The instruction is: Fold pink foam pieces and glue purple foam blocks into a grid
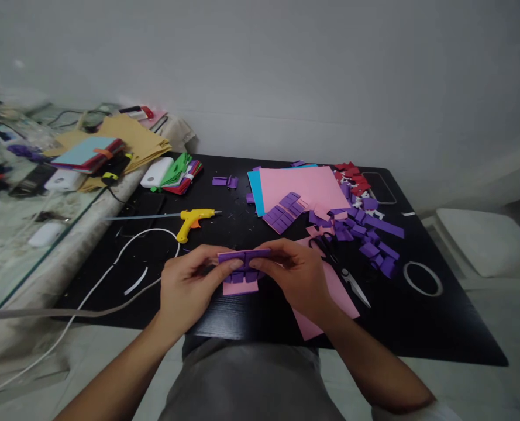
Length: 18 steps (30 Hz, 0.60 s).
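Note:
Above the front of the black table, my left hand (193,280) and my right hand (301,275) both pinch a small pink and purple paper piece (241,287), one from each side. Both thumbs press on its purple upper strip, near the middle. Rows of purple flaps cover part of the pink backing. Beyond my hands a similar purple-flapped piece (281,215) lies partly over a large pink sheet (301,186). A yellow glue gun (192,222) rests behind my left hand. Black-handled scissors (354,285) lie open to the right of my right hand.
Purple folded scraps (376,248) and red scraps (354,177) cover the table's (444,327) right part, near a tape ring (423,279). A white cable (97,295) crosses the left side. Colored paper bundles (183,175) lie at the back left. A white stool (483,240) stands right.

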Each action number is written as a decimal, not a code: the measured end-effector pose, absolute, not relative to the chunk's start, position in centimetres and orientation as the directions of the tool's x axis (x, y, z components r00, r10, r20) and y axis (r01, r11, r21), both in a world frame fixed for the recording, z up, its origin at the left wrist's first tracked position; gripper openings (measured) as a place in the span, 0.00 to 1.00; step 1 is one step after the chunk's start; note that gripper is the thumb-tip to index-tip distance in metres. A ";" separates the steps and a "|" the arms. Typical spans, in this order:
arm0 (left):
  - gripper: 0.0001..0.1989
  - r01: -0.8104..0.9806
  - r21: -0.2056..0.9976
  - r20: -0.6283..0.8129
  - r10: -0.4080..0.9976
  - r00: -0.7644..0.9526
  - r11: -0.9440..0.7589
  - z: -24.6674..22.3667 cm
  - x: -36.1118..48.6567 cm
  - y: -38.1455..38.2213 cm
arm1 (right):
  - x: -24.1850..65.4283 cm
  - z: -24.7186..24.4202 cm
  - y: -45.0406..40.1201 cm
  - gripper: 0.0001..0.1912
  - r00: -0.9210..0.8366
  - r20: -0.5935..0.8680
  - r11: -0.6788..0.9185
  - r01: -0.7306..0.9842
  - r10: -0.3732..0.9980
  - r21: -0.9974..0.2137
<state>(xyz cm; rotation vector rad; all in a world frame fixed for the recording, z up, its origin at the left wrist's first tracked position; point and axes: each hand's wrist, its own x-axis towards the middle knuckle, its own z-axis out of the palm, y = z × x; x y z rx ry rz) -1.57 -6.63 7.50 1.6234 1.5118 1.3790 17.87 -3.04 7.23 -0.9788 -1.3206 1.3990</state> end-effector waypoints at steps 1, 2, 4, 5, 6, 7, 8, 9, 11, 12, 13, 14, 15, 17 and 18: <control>0.03 0.403 0.885 0.316 0.937 -0.147 -0.235 7.5 -1.6 -6.6 | 17.9 7.3 -3.0 0.12 -0.233 0.054 0.030 -0.107 0.971 -0.994; 0.03 0.401 0.886 0.314 0.937 -0.152 -0.232 7.6 -1.6 -6.7 | 17.8 7.3 -3.1 0.12 -0.232 0.057 0.033 -0.107 0.971 -0.994; 0.03 0.397 0.890 0.309 0.937 -0.160 -0.225 7.7 -1.6 -6.6 | 17.8 7.3 -3.1 0.12 -0.232 0.065 0.040 -0.110 0.970 -0.993; 0.03 0.392 0.893 0.305 0.938 -0.164 -0.222 7.7 -1.6 -6.6 | 17.8 7.2 -3.1 0.12 -0.234 0.071 0.046 -0.111 0.970 -0.993; 0.02 0.385 0.897 0.300 0.939 -0.167 -0.217 7.8 -1.5 -6.6 | 17.8 7.2 -3.1 0.11 -0.234 0.076 0.052 -0.111 0.969 -0.992; 0.02 0.377 0.902 0.292 0.941 -0.171 -0.211 7.9 -1.5 -6.6 | 17.8 7.1 -3.1 0.11 -0.230 0.084 0.060 -0.110 0.969 -0.992; 0.02 0.366 0.908 0.281 0.944 -0.173 -0.204 8.0 -1.5 -6.6 | 17.8 7.0 -3.1 0.10 -0.225 0.094 0.071 -0.107 0.970 -0.992; 0.02 0.354 0.915 0.269 0.947 -0.176 -0.194 8.1 -1.4 -6.6 | 17.8 7.0 -3.2 0.10 -0.217 0.106 0.085 -0.103 0.970 -0.991; 0.02 0.335 0.927 0.243 0.953 -0.183 -0.172 8.3 -1.3 -6.6 | 17.7 7.0 -3.2 0.10 -0.198 0.127 0.112 -0.088 0.972 -0.990; 0.02 0.328 0.931 0.233 0.955 -0.186 -0.163 8.3 -1.3 -6.6 | 17.7 7.0 -3.2 0.10 -0.190 0.135 0.122 -0.080 0.972 -0.989; 0.02 0.323 0.933 0.225 0.956 -0.188 -0.157 8.3 -1.3 -6.6 | 17.7 7.0 -3.2 0.10 -0.185 0.139 0.128 -0.074 0.973 -0.989; 0.03 0.318 0.936 0.221 0.957 -0.189 -0.153 8.2 -1.3 -6.6 | 17.6 7.1 -3.2 0.10 -0.182 0.141 0.130 -0.069 0.973 -0.989; 0.03 0.315 0.937 0.216 0.958 -0.188 -0.150 8.2 -1.4 -6.6 | 17.6 7.1 -3.2 0.10 -0.182 0.139 0.129 -0.067 0.973 -0.989; 0.03 0.310 0.940 0.209 0.960 -0.186 -0.145 8.0 -1.5 -6.6 | 17.6 7.1 -3.2 0.10 -0.187 0.130 0.119 -0.069 0.974 -0.991; 0.04 0.308 0.941 0.204 0.961 -0.187 -0.140 7.9 -1.5 -6.6 | 17.6 7.1 -3.2 0.09 -0.189 0.120 0.109 -0.070 0.974 -0.992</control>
